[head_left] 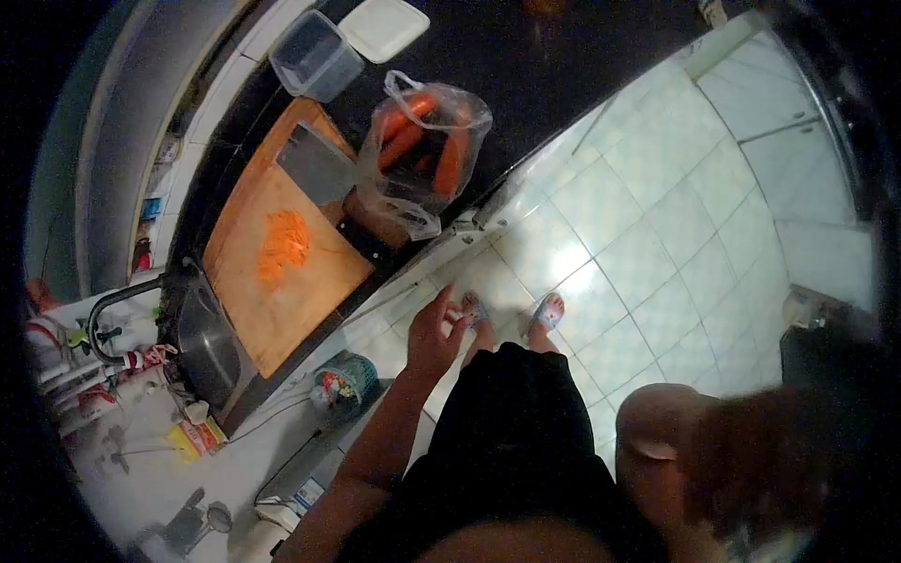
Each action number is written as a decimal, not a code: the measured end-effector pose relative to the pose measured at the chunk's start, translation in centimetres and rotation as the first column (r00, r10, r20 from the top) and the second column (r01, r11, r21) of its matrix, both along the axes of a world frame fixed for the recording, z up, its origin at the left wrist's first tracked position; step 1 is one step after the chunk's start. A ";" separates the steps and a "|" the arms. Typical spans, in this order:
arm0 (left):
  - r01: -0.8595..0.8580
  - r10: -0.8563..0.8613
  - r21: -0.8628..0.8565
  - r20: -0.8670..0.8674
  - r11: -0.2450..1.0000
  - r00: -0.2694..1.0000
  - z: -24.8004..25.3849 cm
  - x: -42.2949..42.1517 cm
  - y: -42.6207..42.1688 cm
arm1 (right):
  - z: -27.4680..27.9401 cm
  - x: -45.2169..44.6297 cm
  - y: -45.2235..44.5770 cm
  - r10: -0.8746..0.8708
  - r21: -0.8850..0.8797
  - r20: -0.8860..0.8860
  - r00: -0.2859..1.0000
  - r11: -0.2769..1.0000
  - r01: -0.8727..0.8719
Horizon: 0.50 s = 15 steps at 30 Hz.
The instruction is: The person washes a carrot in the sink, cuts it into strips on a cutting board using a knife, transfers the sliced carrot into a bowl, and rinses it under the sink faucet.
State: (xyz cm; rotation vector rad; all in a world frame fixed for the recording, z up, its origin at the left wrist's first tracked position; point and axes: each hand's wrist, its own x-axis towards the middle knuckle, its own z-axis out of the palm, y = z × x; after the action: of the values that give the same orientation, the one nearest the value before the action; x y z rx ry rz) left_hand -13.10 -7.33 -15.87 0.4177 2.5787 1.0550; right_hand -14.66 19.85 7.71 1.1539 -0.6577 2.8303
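My left hand (435, 333) hangs in the air above the floor, in front of the counter edge. It looks empty, with the thumb apart from the fingers. My right arm (652, 422) is bent at the lower right, and a dark, blurred shape (760, 460) beside it may be its forearm or hand; the fingers cannot be made out. On the counter lies a wooden cutting board (314, 291) bearing a pile of shredded carrot (283, 246). A cleaver (319, 164) rests flat across the board's far end. Beside it, a clear plastic bag (477, 122) holds several whole carrots (402, 145).
A clear plastic container (317, 56) and its pale lid (385, 28) stand at the counter's far end. A sink (211, 338) with a dark faucet (99, 328) adjoins the board. Below sits a small bin (361, 385) with waste. White cabinets (788, 141) line the right side.
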 end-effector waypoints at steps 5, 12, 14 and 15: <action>-0.054 0.051 0.087 0.043 0.995 0.998 -3.4 -4.9 5.7 | -2.2 1.3 1.1 0.006 -0.043 0.049 0.999 0.999 -0.004; -0.217 0.206 0.087 0.119 0.972 0.971 -5.1 -7.2 9.1 | -6.9 2.1 0.3 -0.214 -0.088 -0.229 0.950 0.976 0.199; -0.223 0.207 0.108 0.140 0.969 0.968 -5.1 -6.4 9.6 | -9.6 2.1 1.6 -0.102 0.053 -0.293 0.951 0.991 0.123; -0.218 0.191 0.159 0.172 0.963 0.967 -5.1 -5.5 9.8 | -11.2 2.5 2.8 -0.042 0.126 -0.320 0.946 0.988 0.087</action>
State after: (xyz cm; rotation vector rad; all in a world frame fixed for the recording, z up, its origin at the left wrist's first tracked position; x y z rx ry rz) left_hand -18.62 2.43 -21.01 0.1038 2.4382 1.3375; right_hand -12.14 22.60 -3.52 1.5331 -0.8576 2.4950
